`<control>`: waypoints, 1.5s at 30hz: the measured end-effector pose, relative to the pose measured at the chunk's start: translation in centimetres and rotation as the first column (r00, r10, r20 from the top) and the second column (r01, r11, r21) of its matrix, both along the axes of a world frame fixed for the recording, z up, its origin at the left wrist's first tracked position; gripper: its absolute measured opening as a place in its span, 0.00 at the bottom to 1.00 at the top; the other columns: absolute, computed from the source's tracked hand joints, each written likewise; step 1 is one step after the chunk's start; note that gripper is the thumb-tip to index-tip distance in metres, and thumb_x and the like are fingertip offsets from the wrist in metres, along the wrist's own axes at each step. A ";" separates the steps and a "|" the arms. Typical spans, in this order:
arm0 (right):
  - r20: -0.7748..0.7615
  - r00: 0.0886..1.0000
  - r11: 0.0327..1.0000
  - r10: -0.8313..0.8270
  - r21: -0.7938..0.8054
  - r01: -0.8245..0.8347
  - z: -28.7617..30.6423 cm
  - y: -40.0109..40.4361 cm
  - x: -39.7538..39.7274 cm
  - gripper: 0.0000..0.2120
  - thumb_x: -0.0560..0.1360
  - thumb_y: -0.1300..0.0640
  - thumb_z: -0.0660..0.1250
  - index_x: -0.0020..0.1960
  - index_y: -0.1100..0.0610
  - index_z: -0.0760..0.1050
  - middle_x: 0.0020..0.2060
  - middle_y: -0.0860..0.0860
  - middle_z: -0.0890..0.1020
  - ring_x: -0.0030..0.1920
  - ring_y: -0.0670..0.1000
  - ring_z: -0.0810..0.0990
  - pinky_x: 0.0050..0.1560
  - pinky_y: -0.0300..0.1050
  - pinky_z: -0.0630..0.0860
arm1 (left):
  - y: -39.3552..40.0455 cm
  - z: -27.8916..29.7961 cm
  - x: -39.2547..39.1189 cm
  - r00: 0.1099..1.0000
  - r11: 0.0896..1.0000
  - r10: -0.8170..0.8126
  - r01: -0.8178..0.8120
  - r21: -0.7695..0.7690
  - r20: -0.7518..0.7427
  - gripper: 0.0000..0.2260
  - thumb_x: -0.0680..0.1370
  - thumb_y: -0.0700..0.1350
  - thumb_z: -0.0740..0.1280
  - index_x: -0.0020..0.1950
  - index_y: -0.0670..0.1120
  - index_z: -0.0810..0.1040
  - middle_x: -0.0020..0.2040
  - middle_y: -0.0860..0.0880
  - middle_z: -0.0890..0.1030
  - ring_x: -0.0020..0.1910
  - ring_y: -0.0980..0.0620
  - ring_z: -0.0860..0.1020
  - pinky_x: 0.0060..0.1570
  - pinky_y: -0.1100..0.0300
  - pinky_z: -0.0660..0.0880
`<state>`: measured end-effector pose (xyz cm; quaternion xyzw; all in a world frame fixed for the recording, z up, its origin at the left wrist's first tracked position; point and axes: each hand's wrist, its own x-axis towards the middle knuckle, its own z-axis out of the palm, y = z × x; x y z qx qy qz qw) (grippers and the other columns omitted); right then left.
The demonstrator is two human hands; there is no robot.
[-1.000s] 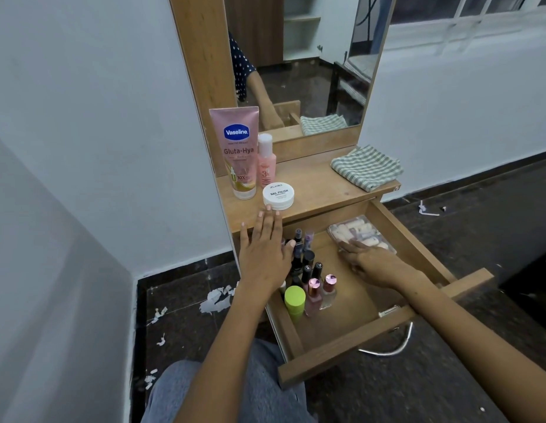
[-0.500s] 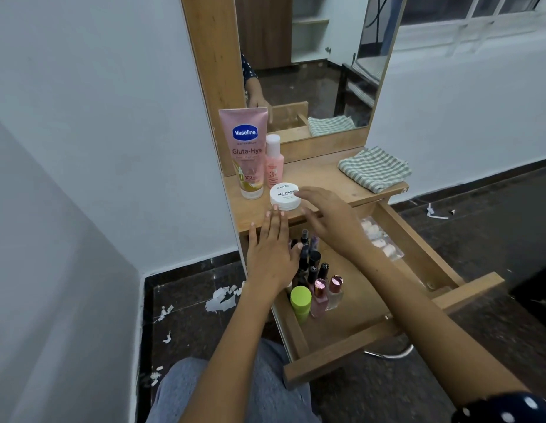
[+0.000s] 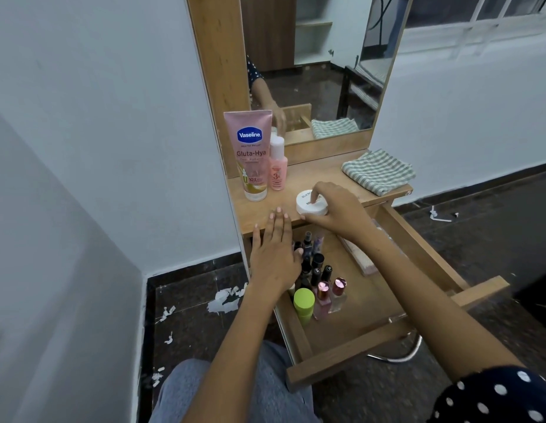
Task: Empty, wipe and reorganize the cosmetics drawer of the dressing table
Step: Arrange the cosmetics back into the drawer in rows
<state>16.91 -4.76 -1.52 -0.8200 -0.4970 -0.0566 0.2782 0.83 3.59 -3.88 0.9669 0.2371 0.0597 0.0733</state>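
Right hand (image 3: 336,209) gripping white jar (image 3: 311,204) on tabletop (image 3: 320,178), frame centre. Left hand (image 3: 273,254) lying flat, fingers straight, at tabletop edge. Open drawer (image 3: 366,303) below holding nail polish bottles (image 3: 319,279).

One white jar (image 3: 312,204) sits under the right hand's fingers (image 3: 319,190). Beyond them stand one pink tube (image 3: 250,154) and one pink bottle (image 3: 277,166), plus one checked cloth (image 3: 378,170). Below the fingers, one green-capped bottle (image 3: 303,305), two rose-capped polishes (image 3: 323,296), and dark bottles too crowded to count.
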 end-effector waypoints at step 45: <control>-0.136 0.957 0.959 -0.257 -0.155 0.236 1.6 -5.1 -4.7 0.07 0.73 0.48 0.70 0.44 0.51 0.81 0.40 0.44 0.83 0.41 0.43 0.80 0.43 0.42 0.79 | 0.1 -0.1 0.0 1.000 0.999 0.004 -0.004 0.039 0.002 0.30 0.83 0.54 0.49 0.78 0.44 0.38 0.77 0.46 0.36 0.76 0.50 0.36 0.71 0.50 0.34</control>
